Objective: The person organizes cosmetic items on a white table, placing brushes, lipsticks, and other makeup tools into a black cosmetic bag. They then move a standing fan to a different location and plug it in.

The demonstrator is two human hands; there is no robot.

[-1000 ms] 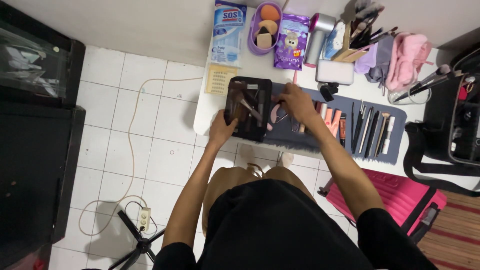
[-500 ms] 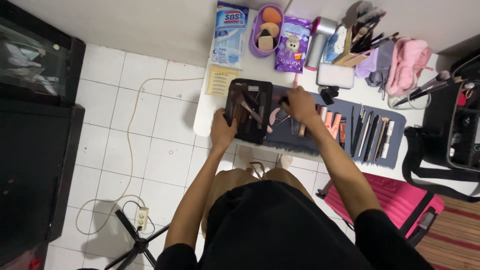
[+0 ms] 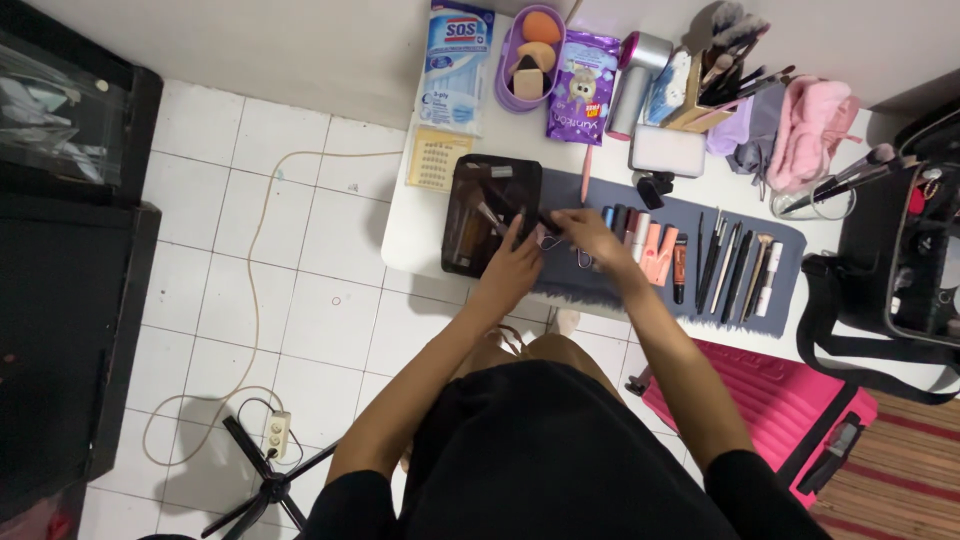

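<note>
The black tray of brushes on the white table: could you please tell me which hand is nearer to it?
Left. The left hand rests against the right edge of the black tray, while the right hand is over the grey mat further right.

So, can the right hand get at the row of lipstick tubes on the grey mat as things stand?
Probably yes. The right hand sits on the grey mat just beside the lipstick tubes, with nothing lying between them. The left hand is over by the black rectangular tray, out of the way.
</note>
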